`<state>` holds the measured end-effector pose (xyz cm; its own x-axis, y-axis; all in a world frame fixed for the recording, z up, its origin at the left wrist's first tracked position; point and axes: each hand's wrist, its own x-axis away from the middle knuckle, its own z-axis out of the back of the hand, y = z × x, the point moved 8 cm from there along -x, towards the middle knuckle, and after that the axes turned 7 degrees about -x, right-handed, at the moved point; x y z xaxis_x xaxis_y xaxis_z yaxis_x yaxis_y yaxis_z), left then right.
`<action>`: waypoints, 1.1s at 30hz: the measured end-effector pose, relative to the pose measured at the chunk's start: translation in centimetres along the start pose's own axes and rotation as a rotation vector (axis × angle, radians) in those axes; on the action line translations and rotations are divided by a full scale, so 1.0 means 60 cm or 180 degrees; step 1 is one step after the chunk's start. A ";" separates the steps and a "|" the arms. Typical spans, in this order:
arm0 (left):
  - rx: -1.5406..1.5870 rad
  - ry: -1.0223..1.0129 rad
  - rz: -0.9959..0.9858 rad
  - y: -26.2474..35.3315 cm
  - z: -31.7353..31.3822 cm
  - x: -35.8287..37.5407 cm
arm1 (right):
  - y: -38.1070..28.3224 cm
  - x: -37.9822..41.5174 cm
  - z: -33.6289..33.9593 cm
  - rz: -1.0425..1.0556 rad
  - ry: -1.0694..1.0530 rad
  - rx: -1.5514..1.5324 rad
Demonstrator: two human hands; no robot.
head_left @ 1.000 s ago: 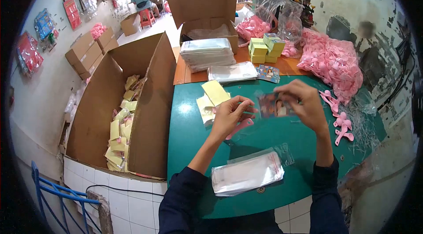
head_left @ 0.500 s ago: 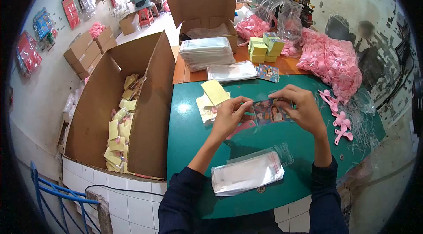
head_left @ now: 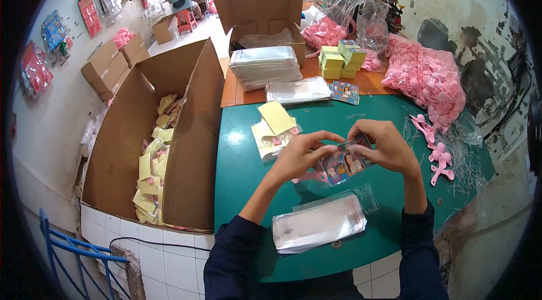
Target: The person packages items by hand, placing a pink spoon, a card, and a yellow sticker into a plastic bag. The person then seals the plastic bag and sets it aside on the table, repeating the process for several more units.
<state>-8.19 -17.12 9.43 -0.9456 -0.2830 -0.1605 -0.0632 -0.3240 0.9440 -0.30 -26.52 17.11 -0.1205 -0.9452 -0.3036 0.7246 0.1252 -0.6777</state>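
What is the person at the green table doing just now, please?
The person's left hand and right hand both hold a printed card above the green table. A pink scoop shows beside the left hand. Clear bags lie nearest the person, and the large carton at left holds yellow packets.

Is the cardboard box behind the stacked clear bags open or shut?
Open: the box has its big flap standing up and clear plastic showing inside.
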 end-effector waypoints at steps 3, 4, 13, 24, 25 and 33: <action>-0.0756 -0.0062 0.0027 0.009 0.001 0.003 | -0.008 -0.001 -0.002 0.0027 0.0036 0.0097; -0.0803 -0.0098 0.0038 0.001 0.001 -0.001 | -0.008 0.000 -0.002 -0.0003 0.0051 0.0126; -0.0752 0.0592 -0.0178 0.003 0.006 0.003 | 0.019 -0.012 -0.044 -0.0127 -0.0108 0.0225; -0.0386 -0.0813 0.0482 -0.084 0.006 0.013 | 0.106 0.000 -0.006 -0.0840 0.0109 -0.0490; 0.0341 -0.0996 0.0486 -0.103 0.001 0.019 | 0.116 0.006 0.005 -0.0867 0.0235 -0.0275; -0.0095 -0.1136 0.0503 -0.087 -0.013 0.020 | 0.168 0.080 -0.033 -0.1630 0.0027 -0.2285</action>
<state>-8.76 -16.46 4.06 -0.9948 -0.0015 0.1014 0.0963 -0.3291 0.9394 5.10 -29.19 7.52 -0.3209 -0.9352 0.1497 -0.0207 -0.1511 -0.9883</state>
